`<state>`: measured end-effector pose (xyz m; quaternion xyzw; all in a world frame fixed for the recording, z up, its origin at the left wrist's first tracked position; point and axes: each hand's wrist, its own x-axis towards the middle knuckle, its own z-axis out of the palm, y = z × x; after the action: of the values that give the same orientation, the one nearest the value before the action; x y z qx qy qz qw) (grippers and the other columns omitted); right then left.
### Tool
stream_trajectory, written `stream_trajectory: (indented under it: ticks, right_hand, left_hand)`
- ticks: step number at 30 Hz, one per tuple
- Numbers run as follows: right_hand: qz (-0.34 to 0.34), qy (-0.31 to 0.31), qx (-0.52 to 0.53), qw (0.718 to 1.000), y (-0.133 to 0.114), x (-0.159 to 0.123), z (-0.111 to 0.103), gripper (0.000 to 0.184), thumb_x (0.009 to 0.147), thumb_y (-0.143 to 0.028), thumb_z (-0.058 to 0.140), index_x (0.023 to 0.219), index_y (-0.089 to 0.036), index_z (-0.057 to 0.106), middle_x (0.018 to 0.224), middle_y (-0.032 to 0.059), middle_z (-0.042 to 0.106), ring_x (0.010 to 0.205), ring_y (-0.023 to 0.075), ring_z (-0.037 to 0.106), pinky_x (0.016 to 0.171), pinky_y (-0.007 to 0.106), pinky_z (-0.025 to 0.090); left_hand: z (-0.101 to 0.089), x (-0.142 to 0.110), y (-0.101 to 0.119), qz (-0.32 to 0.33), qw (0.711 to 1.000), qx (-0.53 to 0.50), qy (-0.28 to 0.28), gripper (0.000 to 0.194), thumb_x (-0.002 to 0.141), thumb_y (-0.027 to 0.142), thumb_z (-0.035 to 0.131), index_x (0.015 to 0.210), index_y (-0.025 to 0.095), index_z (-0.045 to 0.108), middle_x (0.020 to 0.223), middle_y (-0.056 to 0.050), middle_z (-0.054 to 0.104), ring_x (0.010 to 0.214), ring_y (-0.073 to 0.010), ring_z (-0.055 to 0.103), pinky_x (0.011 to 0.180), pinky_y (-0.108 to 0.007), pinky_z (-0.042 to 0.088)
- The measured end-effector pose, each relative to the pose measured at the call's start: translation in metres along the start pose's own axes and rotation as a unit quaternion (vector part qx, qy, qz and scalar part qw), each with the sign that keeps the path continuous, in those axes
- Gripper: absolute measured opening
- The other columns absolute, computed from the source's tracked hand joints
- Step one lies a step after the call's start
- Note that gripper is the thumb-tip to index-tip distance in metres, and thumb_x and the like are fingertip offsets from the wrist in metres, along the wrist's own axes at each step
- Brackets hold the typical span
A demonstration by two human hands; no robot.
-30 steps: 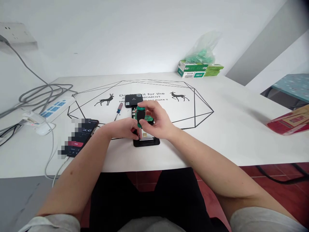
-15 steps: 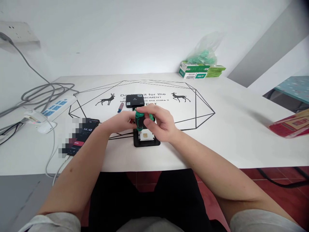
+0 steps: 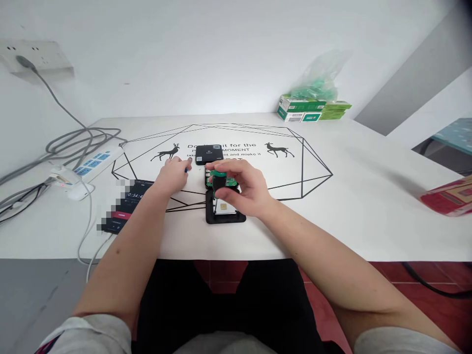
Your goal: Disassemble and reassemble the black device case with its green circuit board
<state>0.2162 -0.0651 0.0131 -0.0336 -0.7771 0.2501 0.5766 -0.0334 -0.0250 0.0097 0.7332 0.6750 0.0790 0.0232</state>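
Note:
My right hand (image 3: 245, 187) is closed around the green and black handle of a screwdriver (image 3: 219, 186), held upright over an opened black device. A green circuit board (image 3: 231, 181) shows behind the handle. Nearer me lies the device's black case (image 3: 225, 220), with a white card-like part (image 3: 229, 207) and a gold contact inside. To the left, my left hand (image 3: 173, 173) reaches down with fingers apart at a small screwdriver (image 3: 187, 169), whose blue and reddish handle is partly hidden by the fingers. A flat black box (image 3: 208, 154) lies behind the circuit board.
A phone (image 3: 127, 206) with a lit screen lies left of my left forearm. Farther left are a white power strip (image 3: 94, 163) and coiled grey cables (image 3: 73, 140). Green and white boxes (image 3: 300, 108) under a plastic bag (image 3: 320, 78) stand at the back; a red package (image 3: 448, 196) lies right.
My left hand has left the green screwdriver and moved left to the small screwdriver. My right hand keeps holding the green one. More of the circuit board shows, and the view has shifted slightly.

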Motion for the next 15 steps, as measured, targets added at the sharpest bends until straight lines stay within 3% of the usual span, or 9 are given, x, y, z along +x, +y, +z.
stream_trajectory:
  ticks: [3, 9, 15]
  right_hand:
    - [-0.028, -0.024, -0.039, 0.999, -0.005, 0.004, -0.006, 0.033, 0.111, -0.028, 0.059, 0.143, -0.029, 0.066, 0.137, 0.0112, 0.079, 0.118, 0.0214, 0.078, 0.082, 0.034, 0.067]
    - [-0.058, -0.031, -0.096, 0.993, -0.006, 0.009, -0.010, 0.043, 0.109, -0.014, 0.048, 0.145, -0.027, 0.068, 0.117, 0.0071, 0.082, 0.100, 0.0179, 0.075, 0.090, 0.039, 0.065]
    - [-0.050, -0.010, -0.127, 0.991, -0.002, 0.009, -0.005, 0.038, 0.100, -0.032, 0.077, 0.138, -0.032, 0.070, 0.107, 0.0044, 0.076, 0.089, 0.0189, 0.070, 0.074, 0.036, 0.061]
  left_hand:
    - [-0.001, 0.001, -0.004, -0.002, 1.000, 0.013, -0.022, 0.046, 0.097, 0.014, 0.059, 0.140, 0.019, 0.074, 0.135, -0.021, 0.067, 0.131, -0.0429, 0.059, 0.107, -0.052, 0.053]
    - [0.004, 0.007, -0.011, 0.008, 0.999, 0.026, -0.031, 0.036, 0.095, 0.016, 0.059, 0.123, 0.021, 0.081, 0.133, -0.019, 0.068, 0.130, -0.0413, 0.060, 0.110, -0.052, 0.052]
    - [0.008, 0.012, -0.016, 0.024, 1.000, 0.007, 0.003, 0.018, 0.093, 0.021, 0.062, 0.092, 0.022, 0.080, 0.116, -0.018, 0.071, 0.114, -0.0388, 0.065, 0.101, -0.050, 0.055]
